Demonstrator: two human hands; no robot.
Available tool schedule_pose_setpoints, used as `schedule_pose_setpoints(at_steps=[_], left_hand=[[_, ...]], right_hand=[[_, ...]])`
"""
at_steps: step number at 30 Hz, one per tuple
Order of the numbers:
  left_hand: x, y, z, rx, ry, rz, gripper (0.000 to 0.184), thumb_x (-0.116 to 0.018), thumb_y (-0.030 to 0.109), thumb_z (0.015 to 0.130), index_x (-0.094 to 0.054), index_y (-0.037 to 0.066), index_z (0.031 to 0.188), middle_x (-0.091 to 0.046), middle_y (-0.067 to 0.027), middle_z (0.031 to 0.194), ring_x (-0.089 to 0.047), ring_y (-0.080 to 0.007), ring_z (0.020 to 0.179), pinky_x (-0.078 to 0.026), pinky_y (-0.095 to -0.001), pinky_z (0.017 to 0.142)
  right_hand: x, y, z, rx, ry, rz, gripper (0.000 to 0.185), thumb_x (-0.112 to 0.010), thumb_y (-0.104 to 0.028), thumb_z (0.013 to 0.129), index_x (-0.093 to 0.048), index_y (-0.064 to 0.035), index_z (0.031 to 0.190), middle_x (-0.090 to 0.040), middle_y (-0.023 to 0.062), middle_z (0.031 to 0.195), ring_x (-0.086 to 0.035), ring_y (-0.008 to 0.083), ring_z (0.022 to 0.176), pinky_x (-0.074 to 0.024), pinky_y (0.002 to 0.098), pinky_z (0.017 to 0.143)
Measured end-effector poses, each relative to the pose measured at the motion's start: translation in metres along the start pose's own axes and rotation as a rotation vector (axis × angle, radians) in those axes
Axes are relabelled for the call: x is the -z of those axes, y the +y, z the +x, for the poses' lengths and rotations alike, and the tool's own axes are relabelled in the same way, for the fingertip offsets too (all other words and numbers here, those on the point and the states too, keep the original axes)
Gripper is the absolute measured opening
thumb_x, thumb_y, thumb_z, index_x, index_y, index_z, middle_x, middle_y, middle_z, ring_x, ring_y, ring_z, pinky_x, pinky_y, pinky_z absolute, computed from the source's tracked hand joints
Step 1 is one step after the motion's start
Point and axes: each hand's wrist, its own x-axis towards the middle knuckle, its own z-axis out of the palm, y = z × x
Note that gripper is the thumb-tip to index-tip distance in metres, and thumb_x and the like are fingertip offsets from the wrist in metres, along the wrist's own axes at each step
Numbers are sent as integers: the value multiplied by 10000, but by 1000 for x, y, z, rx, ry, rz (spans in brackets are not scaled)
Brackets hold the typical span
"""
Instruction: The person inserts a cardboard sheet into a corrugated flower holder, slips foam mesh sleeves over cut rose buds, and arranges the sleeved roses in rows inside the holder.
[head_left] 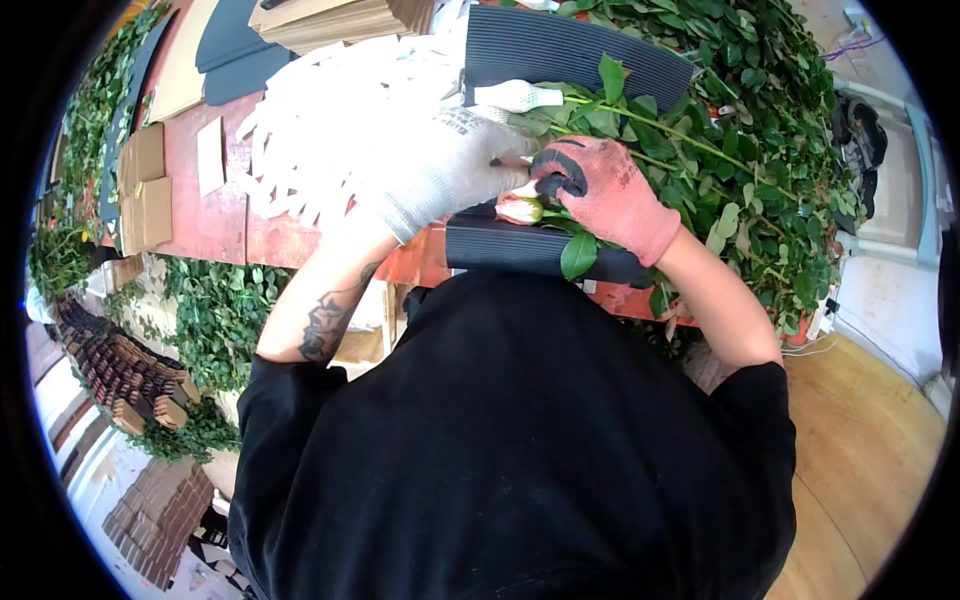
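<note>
My left hand, in a white knit glove, has its fingers pinched together above the black corrugated sheet. My right hand, in a pink glove with dark fingertips, is closed right beside it, and the fingertips of both nearly meet. What lies between them is hidden. Just below the fingers lies a pale pink rose bud with a green base. Above the hands, a rose bud in a white net sleeve rests with its leafy stem running right. Black corrugated sheet shows behind and in front.
A heap of white net sleeves covers the red table at left. Stacked cardboard and dark sheets stand at the back. Leafy stems pile up at right. Small cardboard boxes sit by the left edge.
</note>
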Motion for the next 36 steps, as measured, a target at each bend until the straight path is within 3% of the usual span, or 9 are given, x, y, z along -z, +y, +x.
schedule_pose_setpoints(at_steps=[2,5,7,14,17,21,30,33,36], left_hand=[[-8,-9,4,-172,120,147,232,-674,254,803,-690,105,979,-677,-100,806,-657,-242,668,-512,-334,607],[-11,-7,4,-152,152,170,209,-686,249,779,-681,82,906,-659,-118,802,-649,-286,781,-495,-371,694],[-10,-7,6,-102,100,159,213,-690,243,774,-682,83,913,-659,-122,822,-649,-289,788,-497,-371,692],[-9,2,6,-72,97,175,236,-706,207,753,-680,84,954,-662,-132,874,-651,-286,846,-499,-372,727],[-8,4,5,-48,75,182,245,-700,222,758,-681,90,963,-664,-133,887,-653,-279,855,-501,-370,730],[-9,4,3,-62,97,223,251,-692,241,760,-679,93,963,-664,-134,869,-655,-280,834,-503,-368,719],[-13,6,4,-89,107,193,247,-661,255,778,-671,104,973,-662,-135,829,-657,-296,786,-505,-393,698],[-11,4,0,-98,117,205,262,-643,264,792,-668,92,988,-660,-141,833,-655,-303,797,-504,-393,710],[-17,1,-3,-129,189,206,214,-630,214,782,-667,67,933,-646,-137,785,-636,-317,781,-496,-415,711]], right_hand=[[-1,3,0,20,13,8,148,-633,-106,746,-613,-70,889,-632,121,907,-607,324,869,-483,422,773],[1,1,0,50,8,-44,181,-630,-136,753,-600,-65,916,-628,131,895,-617,328,841,-492,417,754],[2,-8,-1,-109,-120,-270,229,-629,-173,759,-574,-58,950,-621,134,880,-615,314,865,-492,420,767],[0,-10,-5,-62,-65,-245,280,-640,-231,773,-551,-72,985,-603,131,933,-602,301,914,-492,426,777],[0,-10,-4,-60,-144,-348,313,-640,-258,779,-539,-75,1012,-602,126,936,-602,286,914,-491,412,769],[-7,3,-6,73,-32,-384,308,-623,-247,787,-537,-54,1011,-602,131,930,-607,287,894,-494,404,759],[3,-10,-7,-80,-168,-444,256,-583,-166,763,-548,-61,994,-601,101,855,-622,275,811,-494,389,750],[35,-4,-29,120,97,-457,272,-620,-224,771,-581,-98,1008,-611,73,901,-621,251,835,-485,392,782],[98,-2,-39,-147,524,390,338,-623,-131,831,-570,-62,1158,-661,64,846,-662,173,773,-518,305,736]])
